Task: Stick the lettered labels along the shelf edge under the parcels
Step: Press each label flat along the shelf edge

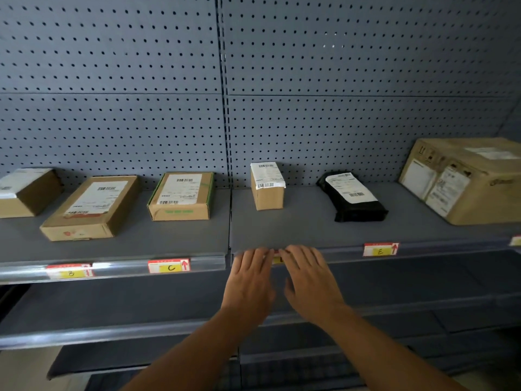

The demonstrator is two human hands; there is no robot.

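Label (277, 259) pressed flat onto shelf edge (344, 251) under small upright parcel (267, 185), between C label (169, 266) and E label (380, 249). Left hand (249, 277) and right hand (308, 277) spread, fingers straight, nothing gripped; label mostly hidden, letter unreadable.

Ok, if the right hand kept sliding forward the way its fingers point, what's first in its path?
Probably the small upright box. The right hand points up over the shelf edge; bare shelf lies between, though depth is unclear.
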